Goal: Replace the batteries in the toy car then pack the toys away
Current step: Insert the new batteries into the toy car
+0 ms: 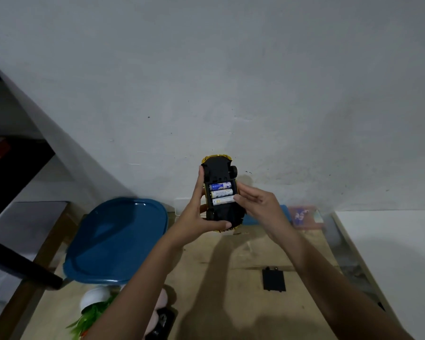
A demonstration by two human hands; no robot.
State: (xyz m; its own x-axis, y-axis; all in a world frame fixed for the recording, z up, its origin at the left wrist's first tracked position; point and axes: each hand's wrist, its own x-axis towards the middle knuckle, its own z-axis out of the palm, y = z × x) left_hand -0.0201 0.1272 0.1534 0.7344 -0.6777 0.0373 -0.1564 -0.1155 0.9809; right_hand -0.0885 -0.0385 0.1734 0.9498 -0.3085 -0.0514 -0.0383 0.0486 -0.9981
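A yellow toy car is held upside down above the wooden table, its black underside facing me. Its battery bay is uncovered and holds three batteries side by side. My left hand grips the car along its left side, thumb under the rear end. My right hand is at the car's right side, its fingertips touching the end of the nearest battery. The black battery cover lies flat on the table below my right forearm.
A blue plastic container lid sits at the left of the table. A white pot with green leaves and a dark toy lie near the front. A colourful box stands by the wall; a white surface lies at the right.
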